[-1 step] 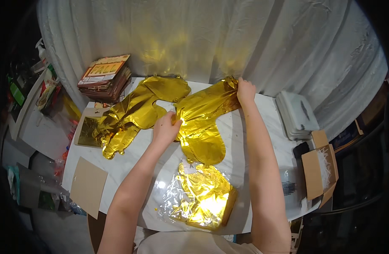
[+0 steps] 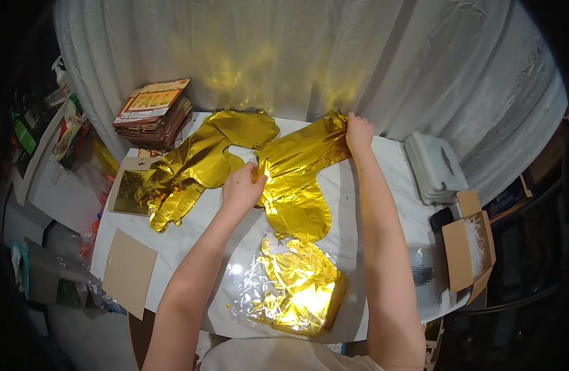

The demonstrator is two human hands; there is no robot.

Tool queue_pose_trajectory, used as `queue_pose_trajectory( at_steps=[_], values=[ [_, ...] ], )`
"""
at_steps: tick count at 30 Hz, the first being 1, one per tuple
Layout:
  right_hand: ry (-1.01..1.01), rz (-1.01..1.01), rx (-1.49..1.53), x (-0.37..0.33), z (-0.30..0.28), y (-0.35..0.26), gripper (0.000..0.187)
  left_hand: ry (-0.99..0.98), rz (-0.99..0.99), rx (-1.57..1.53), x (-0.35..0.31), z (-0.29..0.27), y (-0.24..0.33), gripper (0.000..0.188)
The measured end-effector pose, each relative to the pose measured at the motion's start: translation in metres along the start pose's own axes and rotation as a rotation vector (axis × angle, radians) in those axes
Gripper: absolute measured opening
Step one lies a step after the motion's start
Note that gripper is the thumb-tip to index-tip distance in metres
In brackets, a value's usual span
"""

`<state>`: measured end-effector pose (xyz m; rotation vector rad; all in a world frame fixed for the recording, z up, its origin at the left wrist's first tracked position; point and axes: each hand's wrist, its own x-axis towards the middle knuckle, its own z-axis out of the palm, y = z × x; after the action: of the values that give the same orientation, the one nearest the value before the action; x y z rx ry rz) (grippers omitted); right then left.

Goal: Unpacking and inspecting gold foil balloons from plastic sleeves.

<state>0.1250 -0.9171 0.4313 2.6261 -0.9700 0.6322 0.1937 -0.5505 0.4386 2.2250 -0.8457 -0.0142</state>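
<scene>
A flat, wrinkled gold foil balloon (image 2: pixel 300 157) lies in the middle of the table. My left hand (image 2: pixel 242 187) pinches its left edge between thumb and fingers. At its far right end my right hand (image 2: pixel 360 134) is closed on the bunched foil. A second flat gold foil balloon (image 2: pixel 201 151) touches it on the left, its near end crumpled. Close to me lies a clear plastic bag (image 2: pixel 250 297) with folded gold foil (image 2: pixel 303 281) in or on it, and a small white label (image 2: pixel 277 243) at its top.
On the white marbled table (image 2: pixel 194 247) a stack of printed cards (image 2: pixel 153 114) stands far left, above a card with gold foil (image 2: pixel 131 188) and a beige card (image 2: pixel 129 272). White packages (image 2: pixel 436 167) and an opened cardboard box (image 2: pixel 461 253) are on the right. A pale curtain (image 2: pixel 309 55) hangs behind.
The balloon's near lobe has shifted very slightly toward me. Both hands keep their places.
</scene>
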Motion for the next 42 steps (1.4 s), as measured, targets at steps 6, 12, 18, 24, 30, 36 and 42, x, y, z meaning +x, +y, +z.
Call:
queue_pose_trajectory(
  at_steps=[6, 12, 18, 24, 30, 36, 42],
  values=[
    [0.561, -0.019, -0.19, -0.011, 0.006, -0.007, 0.032, -0.171, -0.031, 0.055, 0.003, 0.006, 0.002, 0.047],
    [-0.163, -0.296, 0.471, -0.164, -0.137, -0.115, 0.052, -0.142, 0.039, 0.044, -0.004, -0.008, -0.014, 0.045],
    [-0.247, -0.25, 0.433, -0.196, -0.13, -0.096, 0.063, -0.169, 0.025, -0.019, -0.003, 0.006, -0.003, 0.072],
    [-0.469, 0.259, 0.427, -0.098, -0.052, -0.062, 0.076, -0.078, 0.026, -0.135, -0.01, 0.021, -0.001, 0.08],
    [-0.211, 0.141, 0.398, -0.086, -0.005, -0.071, 0.077, -0.068, 0.135, -0.185, -0.008, 0.022, -0.008, 0.042],
    [-0.269, 0.067, 0.419, -0.078, -0.019, -0.086, 0.074, -0.189, 0.091, 0.018, -0.012, 0.008, 0.003, 0.039],
    [0.068, 0.055, 0.242, -0.104, -0.047, -0.093, 0.065, -0.265, -0.001, 0.083, -0.002, -0.029, 0.013, 0.061]
  ],
)
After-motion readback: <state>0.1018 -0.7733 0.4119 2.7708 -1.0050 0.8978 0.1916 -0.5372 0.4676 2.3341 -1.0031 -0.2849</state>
